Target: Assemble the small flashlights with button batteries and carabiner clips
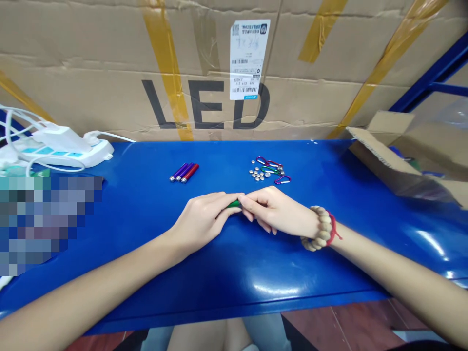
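My left hand [203, 219] and my right hand [272, 209] meet at the middle of the blue table [234, 273]. Both are closed on a small green tube [234, 204], of which only a short piece shows between the fingers. My right wrist wears a bead bracelet [319, 229] and a red cord. Beyond the hands lie three small tubes [185, 172], two purple and one red, side by side. To their right sit several silver button cells [258, 174] and several coloured carabiner clips [274, 168].
A large cardboard box marked LED [219, 68] stands along the table's back edge. A white power strip [58, 146] with cables is at the back left. An open cardboard box [398, 156] sits at the right. A blurred patch covers the left side.
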`<state>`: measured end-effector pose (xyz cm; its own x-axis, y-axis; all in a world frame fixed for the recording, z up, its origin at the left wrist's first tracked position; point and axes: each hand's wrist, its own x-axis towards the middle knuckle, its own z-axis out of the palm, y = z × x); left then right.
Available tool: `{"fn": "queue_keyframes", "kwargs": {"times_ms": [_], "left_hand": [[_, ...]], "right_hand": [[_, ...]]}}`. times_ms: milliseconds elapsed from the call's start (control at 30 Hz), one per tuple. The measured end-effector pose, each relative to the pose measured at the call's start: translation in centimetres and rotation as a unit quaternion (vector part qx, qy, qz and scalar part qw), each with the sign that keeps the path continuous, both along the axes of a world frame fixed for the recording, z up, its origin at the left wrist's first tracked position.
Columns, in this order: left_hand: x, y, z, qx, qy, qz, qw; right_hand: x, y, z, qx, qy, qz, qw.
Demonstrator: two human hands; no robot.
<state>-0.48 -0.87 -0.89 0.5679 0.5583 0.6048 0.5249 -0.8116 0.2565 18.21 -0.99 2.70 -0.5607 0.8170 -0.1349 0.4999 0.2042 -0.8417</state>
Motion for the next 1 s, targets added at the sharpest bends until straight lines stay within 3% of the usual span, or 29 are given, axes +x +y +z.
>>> {"fn": "queue_keyframes", "kwargs": {"times_ms": [200,367,433,567,733,900,1000], "left_hand": [[0.2,-0.1,0.4,-0.048,-0.018,-0.002,0.999],[0.4,-0.2,0.7,-0.100,-0.011,0.076,0.992],[0.5,-0.3,0.8,-0.123,0.004,0.098,0.988],[0.5,-0.3,1.1,-0.133,0.020,0.108,0.985],[0.5,-0.4,1.1,-0.127,0.022,0.106,0.986],[0.5,-0.4,1.1,-0.120,0.024,0.099,0.987],[0.4,-0.5,1.2,-0.107,0.010,0.089,0.990]], "right_hand": [[0.2,0.4,0.1,0.018,0.004,0.014,1.000],[1.3,1.3,1.1,0.098,-0.047,-0.040,0.993],[2.2,2.0,1.4,0.163,-0.132,-0.111,0.971],[4.0,3.7,1.2,0.252,-0.335,-0.223,0.880],[5.6,4.9,0.9,0.257,-0.334,-0.250,0.872],[6.1,5.4,0.5,0.335,-0.343,-0.313,0.820],[6.4,5.8,-0.2,0.318,-0.366,-0.312,0.817]]}}
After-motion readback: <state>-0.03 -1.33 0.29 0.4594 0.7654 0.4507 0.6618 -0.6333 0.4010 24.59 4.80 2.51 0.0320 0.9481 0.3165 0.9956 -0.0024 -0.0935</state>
